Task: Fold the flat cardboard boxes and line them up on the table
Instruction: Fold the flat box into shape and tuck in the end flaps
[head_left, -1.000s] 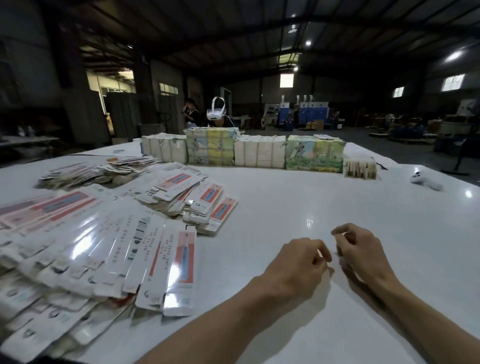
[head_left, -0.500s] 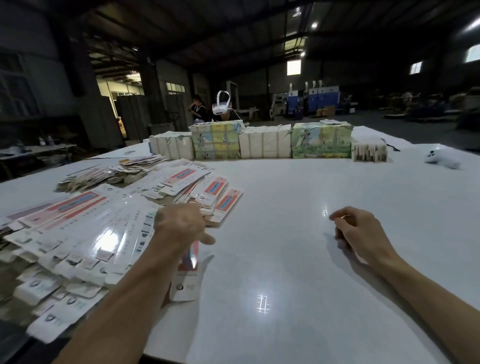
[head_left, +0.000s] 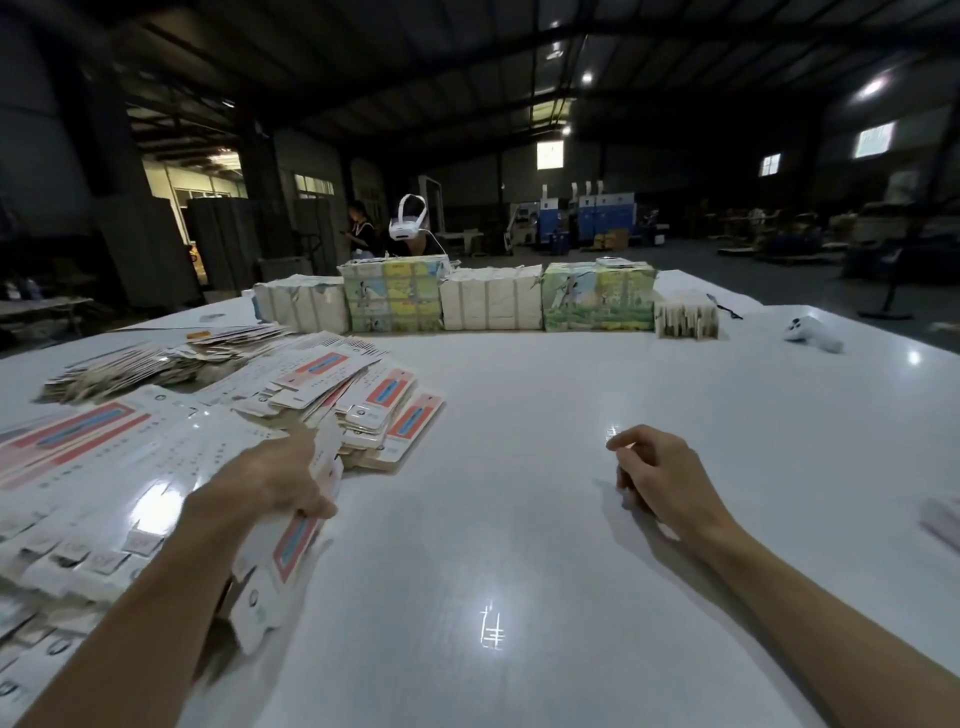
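Since half a second ago your left hand (head_left: 270, 480) has closed around one flat box (head_left: 291, 540) at the near edge of the spread and tipped it up off the pile; before, that hand only lay over the spread with fingers loose. Now your thumb presses the printed face while your fingers wrap behind it, and the long white blank with its red and blue stripe slants from your hand down toward the desk (head_left: 519, 467), its lower flap close to the surface. Your right hand (head_left: 660, 473) has barely shifted: it rests on the bare desk, well apart from the left, fingers curled in narrowly and holding nothing that can be made out.

The remaining flat boxes (head_left: 130, 467) fan out over the left part of the desk in overlapping layers, with a smaller stack (head_left: 384, 415) of them just beyond your left hand and a lower, greyer heap (head_left: 156, 358) further back. Along the far edge stands a row of bundled packs (head_left: 488, 301), white ones alternating with green and yellow printed ones, touching side by side. A small striped bundle (head_left: 685, 317) sits just to their right, and a white device (head_left: 810, 332) lies near the far right corner. A pale object (head_left: 943, 519) is cut off at the right edge.
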